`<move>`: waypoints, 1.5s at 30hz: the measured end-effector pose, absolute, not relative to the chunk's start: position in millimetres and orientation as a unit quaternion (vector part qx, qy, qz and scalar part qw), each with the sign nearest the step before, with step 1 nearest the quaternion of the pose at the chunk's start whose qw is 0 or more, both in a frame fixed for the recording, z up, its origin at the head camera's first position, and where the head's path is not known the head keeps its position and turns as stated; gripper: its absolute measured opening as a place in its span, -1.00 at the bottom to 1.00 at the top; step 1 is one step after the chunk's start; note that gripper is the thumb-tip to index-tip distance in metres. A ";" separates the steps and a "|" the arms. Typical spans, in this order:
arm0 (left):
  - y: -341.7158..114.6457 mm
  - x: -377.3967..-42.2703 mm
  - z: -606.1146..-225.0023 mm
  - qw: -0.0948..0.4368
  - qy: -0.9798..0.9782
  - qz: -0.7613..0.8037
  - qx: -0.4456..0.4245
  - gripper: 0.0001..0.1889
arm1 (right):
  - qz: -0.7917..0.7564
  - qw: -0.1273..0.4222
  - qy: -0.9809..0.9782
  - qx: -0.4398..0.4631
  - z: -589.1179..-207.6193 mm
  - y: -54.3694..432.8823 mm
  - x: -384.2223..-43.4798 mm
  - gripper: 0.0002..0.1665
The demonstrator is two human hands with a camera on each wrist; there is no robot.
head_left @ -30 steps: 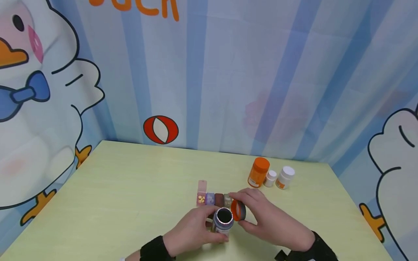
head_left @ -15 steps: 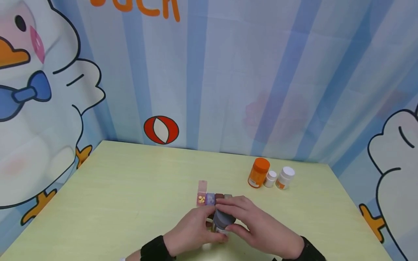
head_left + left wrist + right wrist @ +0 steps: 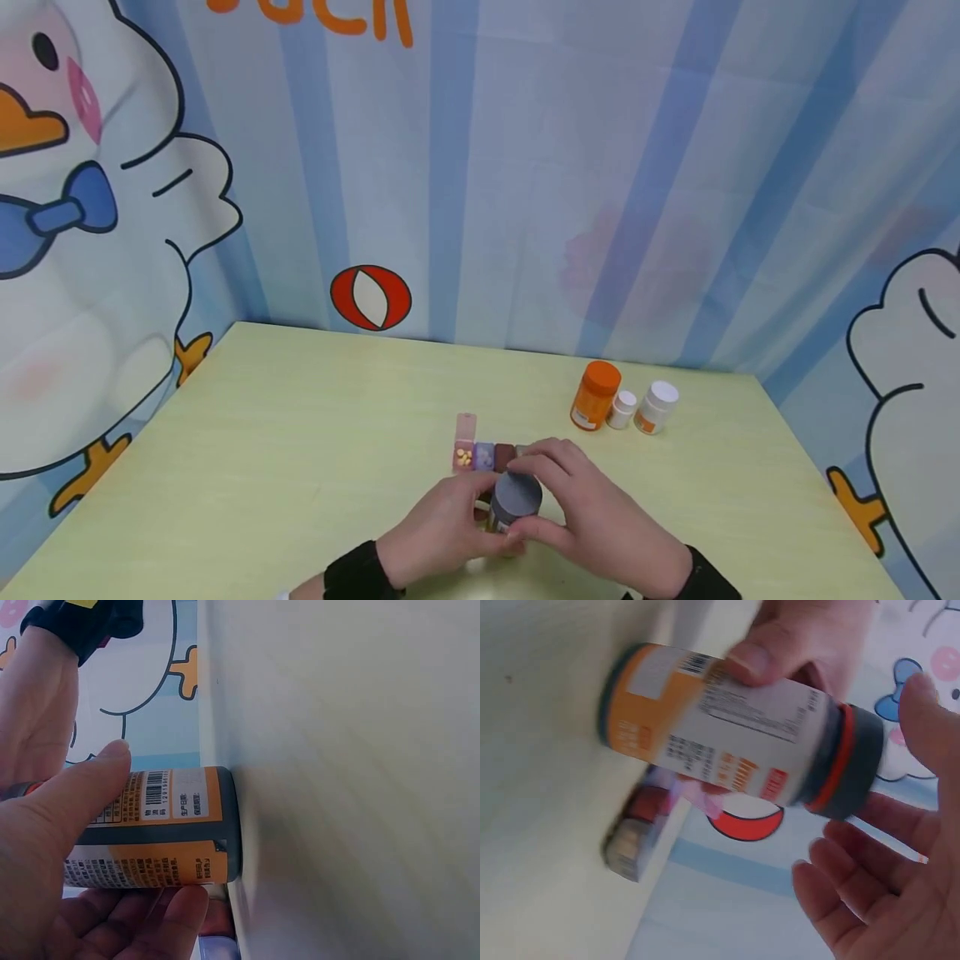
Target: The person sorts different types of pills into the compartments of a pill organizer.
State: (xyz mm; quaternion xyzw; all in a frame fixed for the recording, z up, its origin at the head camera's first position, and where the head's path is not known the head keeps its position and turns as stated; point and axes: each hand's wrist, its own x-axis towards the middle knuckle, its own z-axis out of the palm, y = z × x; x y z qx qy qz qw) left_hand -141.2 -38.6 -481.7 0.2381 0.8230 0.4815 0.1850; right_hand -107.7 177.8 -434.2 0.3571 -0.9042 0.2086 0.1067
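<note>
My left hand (image 3: 438, 529) grips a dark grey supplement bottle (image 3: 739, 724) with a white and orange label round its body. The bottle stands upright on the table, its base right at the surface in the left wrist view. A dark grey cap (image 3: 519, 495) with an orange lower rim sits on its mouth. Round that cap my right hand (image 3: 600, 521) curls its fingers, while the thumb shows slightly off its edge in the right wrist view. Just behind the bottle lies a pill box (image 3: 484, 456), partly hidden by the hands. Its pink left compartment has a raised lid and contains yellow tablets (image 3: 463, 457).
At the back right of the pale yellow table (image 3: 337, 400) stand an orange bottle (image 3: 596, 396), a tiny white bottle (image 3: 622, 410) and a larger white bottle (image 3: 656, 408). A striped curtain (image 3: 510, 183) with cartoon ducks hangs behind the table's far edge.
My right hand has brought the cap from beside the open bottle onto its mouth, and its fingers have shifted round the cap. My left hand has kept its grip on the bottle.
</note>
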 end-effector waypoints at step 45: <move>-38.3 -140.4 -481.4 0.184 0.826 0.477 0.236 -0.49 | 0.188 0.106 -0.913 0.346 -430.8 170.6 -100.0 -0.42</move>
